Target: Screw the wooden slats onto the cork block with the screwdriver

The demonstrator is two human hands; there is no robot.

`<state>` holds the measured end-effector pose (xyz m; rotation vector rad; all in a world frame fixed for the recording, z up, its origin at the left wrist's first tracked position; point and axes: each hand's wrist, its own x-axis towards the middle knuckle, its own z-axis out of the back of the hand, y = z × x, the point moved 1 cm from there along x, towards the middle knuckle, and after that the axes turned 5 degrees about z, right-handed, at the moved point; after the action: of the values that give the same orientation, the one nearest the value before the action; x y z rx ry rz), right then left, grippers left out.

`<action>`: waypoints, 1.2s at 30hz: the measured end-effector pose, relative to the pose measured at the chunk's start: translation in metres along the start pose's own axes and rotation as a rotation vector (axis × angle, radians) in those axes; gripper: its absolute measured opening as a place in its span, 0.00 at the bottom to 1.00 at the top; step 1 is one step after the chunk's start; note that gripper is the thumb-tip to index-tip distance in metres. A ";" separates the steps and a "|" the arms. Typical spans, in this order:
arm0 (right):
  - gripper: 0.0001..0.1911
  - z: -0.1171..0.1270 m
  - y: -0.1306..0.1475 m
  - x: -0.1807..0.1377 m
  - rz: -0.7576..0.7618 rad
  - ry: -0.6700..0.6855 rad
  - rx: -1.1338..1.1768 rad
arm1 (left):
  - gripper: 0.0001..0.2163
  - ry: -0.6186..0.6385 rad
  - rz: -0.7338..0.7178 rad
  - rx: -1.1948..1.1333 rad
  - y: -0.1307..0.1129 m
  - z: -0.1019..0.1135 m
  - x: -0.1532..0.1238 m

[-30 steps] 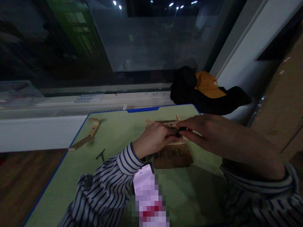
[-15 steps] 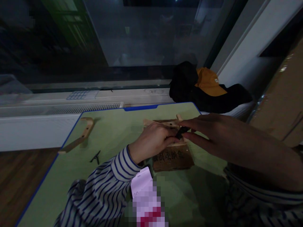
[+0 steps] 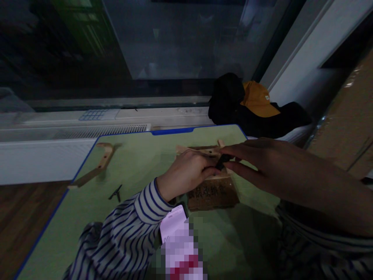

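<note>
The small black piece (image 3: pixel 223 160) sits just beyond the far edge of the wooden plaque (image 3: pixel 212 194), pinched between the thumb and forefinger of the right hand (image 3: pixel 262 163). The piece is short and dark. Its long axis slants from the plaque's near-left toward its far-right, and the far end is raised a little. The light is too dim to show its finer shape.

The left hand (image 3: pixel 186 173) lies at the plaque's far-left corner with its knuckles up and fingers curled in. It rests on the pale wooden frame (image 3: pixel 201 149), and its fingertips meet the black piece. Whether they grip anything cannot be told.

The plaque is a flat brown board with a rough lower edge and a row of dark characters. The frame beyond it is made of thin, light slats with small holes.

Well to the left of the plaque lie a curved wooden bracket (image 3: pixel 99 165) and a small dark T-shaped tool (image 3: pixel 115 192). A lit phone (image 3: pixel 174 226) sits just near-left of the plaque.

All of it rests on a smooth green mat (image 3: pixel 140 163) with blue edging. Beyond the plaque are a white sill, a slatted radiator grille (image 3: pixel 101 131) and a dark window. A black garment (image 3: pixel 227 105) and an orange cap (image 3: pixel 258 99) lie on the sill.
</note>
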<state>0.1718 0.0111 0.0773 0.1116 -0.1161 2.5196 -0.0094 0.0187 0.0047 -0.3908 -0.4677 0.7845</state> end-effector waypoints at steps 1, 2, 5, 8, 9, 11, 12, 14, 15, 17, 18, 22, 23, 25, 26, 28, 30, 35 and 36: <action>0.17 0.000 0.000 0.000 0.004 -0.001 0.003 | 0.09 0.000 -0.001 0.001 0.000 0.000 0.000; 0.17 0.000 0.000 0.000 0.012 -0.008 0.003 | 0.09 -0.002 -0.001 0.001 0.000 0.000 0.000; 0.17 0.002 0.002 0.001 0.026 -0.040 0.014 | 0.09 -0.007 0.004 -0.008 -0.001 0.000 -0.001; 0.17 0.003 0.003 0.001 0.024 -0.046 0.039 | 0.09 -0.003 0.021 -0.012 -0.001 0.001 -0.001; 0.17 0.003 0.003 0.001 0.023 -0.044 0.041 | 0.09 0.001 0.022 -0.011 -0.001 0.001 -0.001; 0.17 0.004 0.004 0.001 0.021 -0.045 0.035 | 0.09 0.005 0.023 -0.009 -0.001 0.001 -0.001; 0.17 0.003 0.004 0.001 0.020 -0.045 0.029 | 0.09 0.007 0.021 -0.008 -0.001 0.001 -0.001; 0.17 0.003 0.004 0.001 0.018 -0.049 0.016 | 0.09 0.004 0.021 -0.002 -0.001 0.001 -0.001; 0.17 0.003 0.004 0.001 0.020 -0.049 0.008 | 0.09 0.000 0.022 0.002 -0.001 0.000 0.000; 0.17 0.003 0.004 0.001 0.021 -0.048 -0.001 | 0.09 -0.003 0.018 0.006 0.000 0.000 0.000; 0.17 0.003 0.004 0.001 0.021 -0.050 -0.002 | 0.09 -0.004 0.016 0.007 0.000 0.000 -0.001; 0.17 0.003 0.005 0.002 0.020 -0.052 0.016 | 0.09 -0.007 0.011 0.007 0.000 -0.001 -0.001; 0.16 0.003 0.005 0.002 0.021 -0.052 0.014 | 0.09 -0.007 0.012 0.005 0.000 -0.001 -0.001; 0.16 0.003 0.005 0.002 0.019 -0.048 0.002 | 0.09 -0.001 0.019 0.001 0.000 -0.001 -0.001; 0.17 0.003 0.005 0.002 0.019 -0.047 -0.003 | 0.09 0.001 0.023 -0.001 0.000 0.000 -0.001; 0.17 0.003 0.005 0.001 0.016 -0.043 -0.005 | 0.09 0.001 0.024 0.000 -0.001 0.000 -0.001; 0.17 0.002 0.005 0.001 0.016 -0.049 -0.010 | 0.09 -0.006 0.014 0.002 -0.001 0.000 -0.001; 0.17 0.003 0.005 0.001 0.020 -0.051 0.006 | 0.09 -0.006 0.010 0.014 -0.001 -0.001 0.000; 0.16 0.004 0.005 0.001 0.020 -0.050 0.011 | 0.09 -0.003 0.016 0.025 -0.001 -0.001 0.000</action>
<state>0.1677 0.0072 0.0807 0.1790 -0.1236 2.5381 -0.0082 0.0179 0.0049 -0.3707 -0.4579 0.8054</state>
